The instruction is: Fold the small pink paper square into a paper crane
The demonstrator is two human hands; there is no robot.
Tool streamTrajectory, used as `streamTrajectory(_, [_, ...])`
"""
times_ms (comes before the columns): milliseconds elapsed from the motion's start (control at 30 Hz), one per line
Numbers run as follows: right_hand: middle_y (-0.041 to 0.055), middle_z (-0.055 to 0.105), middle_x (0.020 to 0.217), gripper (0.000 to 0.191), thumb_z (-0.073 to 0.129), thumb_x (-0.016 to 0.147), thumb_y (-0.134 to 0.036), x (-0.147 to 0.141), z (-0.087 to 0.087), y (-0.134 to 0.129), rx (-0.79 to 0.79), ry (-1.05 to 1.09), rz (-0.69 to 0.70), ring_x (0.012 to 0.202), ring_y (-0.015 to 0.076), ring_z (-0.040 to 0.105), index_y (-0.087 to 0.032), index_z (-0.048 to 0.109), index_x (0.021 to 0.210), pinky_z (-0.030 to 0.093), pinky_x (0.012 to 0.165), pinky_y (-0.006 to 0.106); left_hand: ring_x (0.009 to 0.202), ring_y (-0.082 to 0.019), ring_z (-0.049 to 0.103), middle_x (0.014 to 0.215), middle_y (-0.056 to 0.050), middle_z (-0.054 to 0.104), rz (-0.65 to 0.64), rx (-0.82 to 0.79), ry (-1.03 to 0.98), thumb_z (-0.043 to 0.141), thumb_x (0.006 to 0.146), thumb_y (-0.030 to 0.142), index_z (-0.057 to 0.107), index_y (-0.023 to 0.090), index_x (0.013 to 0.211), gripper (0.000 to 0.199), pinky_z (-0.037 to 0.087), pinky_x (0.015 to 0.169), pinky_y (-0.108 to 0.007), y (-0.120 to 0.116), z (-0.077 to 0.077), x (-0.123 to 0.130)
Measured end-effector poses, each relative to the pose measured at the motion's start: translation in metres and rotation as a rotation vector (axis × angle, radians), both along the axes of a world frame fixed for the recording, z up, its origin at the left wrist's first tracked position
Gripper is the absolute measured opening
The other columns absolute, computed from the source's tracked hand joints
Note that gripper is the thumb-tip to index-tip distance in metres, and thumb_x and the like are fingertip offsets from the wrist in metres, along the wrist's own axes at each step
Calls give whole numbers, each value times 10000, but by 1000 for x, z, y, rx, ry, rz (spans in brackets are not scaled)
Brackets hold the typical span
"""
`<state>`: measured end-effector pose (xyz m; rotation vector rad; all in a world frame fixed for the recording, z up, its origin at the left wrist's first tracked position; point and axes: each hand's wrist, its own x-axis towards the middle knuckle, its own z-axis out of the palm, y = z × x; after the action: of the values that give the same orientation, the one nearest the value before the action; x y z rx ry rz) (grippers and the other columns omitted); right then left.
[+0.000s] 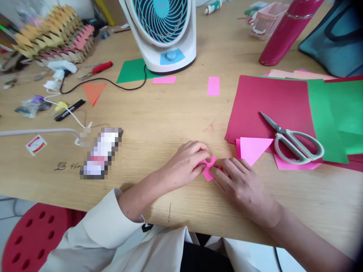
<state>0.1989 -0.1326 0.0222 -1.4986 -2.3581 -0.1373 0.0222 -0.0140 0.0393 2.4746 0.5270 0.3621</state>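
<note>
Now our left hand (187,162) and right hand (239,185) pinch paper (209,173) near the surface's front edge (184,217); uneven tugging could tear it.

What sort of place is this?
Probably a papercraft work table: scissors lie on dark red paper, green sheets sit alongside, and both hands hold a small pink paper piece.

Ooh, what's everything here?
Folded paper: 1, pink, between hands
Scissors: 1, pale-handled, right
Paper sheets: several, red, green, right
Paper rectangles: 2, pink, centre
Paper triangle: 1, orange, left
Fan: 1, white, back
Bottle: 1, magenta, right
Bag: 1, blue, right
Phone: 1, blurred, left
Marker: 1, black, left
Stool: 1, red, left
Paper stack: 1, yellow, left
Table: 1, wooden, beneath
Small items: many, mixed, scattered
Left hand: 1, on paper
Right hand: 1, on paper
</note>
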Motion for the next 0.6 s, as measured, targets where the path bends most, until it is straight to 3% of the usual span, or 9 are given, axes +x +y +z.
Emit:
streamTrajectory(200, [124, 609, 965, 159, 558, 931, -99, 3, -2, -4, -81, 139, 53, 835, 241, 515, -107, 656, 1056, 449, 723, 388, 845, -126, 588, 923, -44, 625, -121, 115, -32, 443, 983, 109, 623, 156, 935, 192, 501, 746, -234, -14, -6, -11])
streamTrajectory(300, [113, 602, 962, 135, 549, 959, -157, 4, -4, -5, -125, 220, 56, 843, 232, 518, -114, 648, 1039, 462, 741, 390, 859, -127, 611, 949, -44, 654, -93, 159, -38, 430, 998, 131, 628, 161, 1009, 200, 520, 759, -246, -20, -7, -18])
streamTrajectory(467, [108, 593, 932, 111, 546, 964, -181, 4, -6, -6, -123, 249, 44, 834, 227, 510, -122, 640, 979, 472, 740, 392, 926, -169, 612, 1052, -63, 686, -152, 315, -49, 567, 966, 273, 643, 159, 1017, 146, 543, 834, -321, -25, -9, -23])
streamTrajectory(600, [104, 596, 936, 91, 550, 957, -172, 4, -8, -6, -118, 255, 56, 834, 227, 510, -131, 629, 981, 475, 739, 393, 823, -146, 599, 963, -30, 707, -134, 450, -82, 576, 953, 186, 640, 162, 948, 69, 535, 747, -295, -26, -12, -21])
